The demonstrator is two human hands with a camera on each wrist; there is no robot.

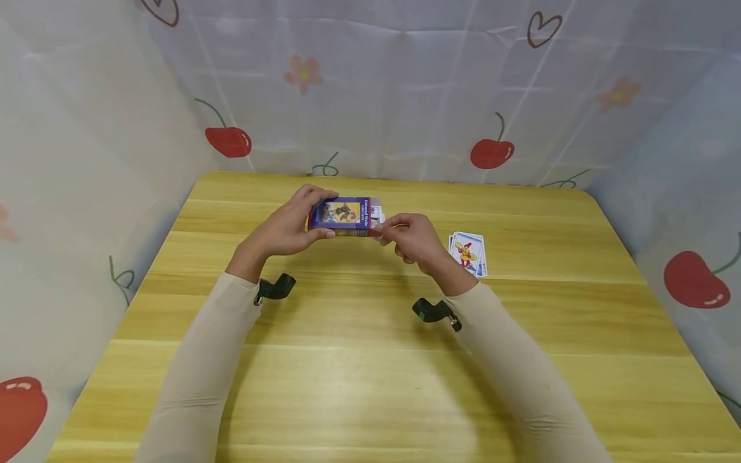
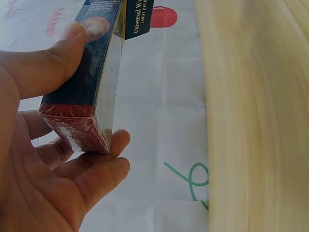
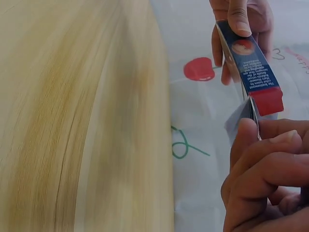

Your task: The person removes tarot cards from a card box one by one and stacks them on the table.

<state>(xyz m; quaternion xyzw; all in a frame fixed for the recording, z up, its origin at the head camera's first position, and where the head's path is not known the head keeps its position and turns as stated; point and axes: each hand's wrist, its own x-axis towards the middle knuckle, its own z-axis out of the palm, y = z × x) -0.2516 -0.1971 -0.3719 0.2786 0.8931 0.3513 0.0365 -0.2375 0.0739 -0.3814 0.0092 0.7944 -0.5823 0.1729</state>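
My left hand [image 1: 289,224] grips a blue and red tarot card box [image 1: 343,213] from its left end, thumb along the near side and fingers round the far side. The box is held sideways above the table, its open end to the right. A few cards [image 1: 375,215] stick partly out of that end. My right hand [image 1: 418,239] pinches them between thumb and forefinger, the other fingers curled. Seen from the right wrist, the thin edge of the cards [image 3: 252,115] runs from the fingertips to the box mouth, beside a red flap [image 3: 268,100].
A small loose pile of picture cards [image 1: 466,252] lies on the wooden table [image 1: 347,373], just right of my right hand. Behind the table hangs a white curtain [image 1: 393,116] with cherries and flowers. Dark camera mounts [image 1: 276,287] stick out from both wrists.
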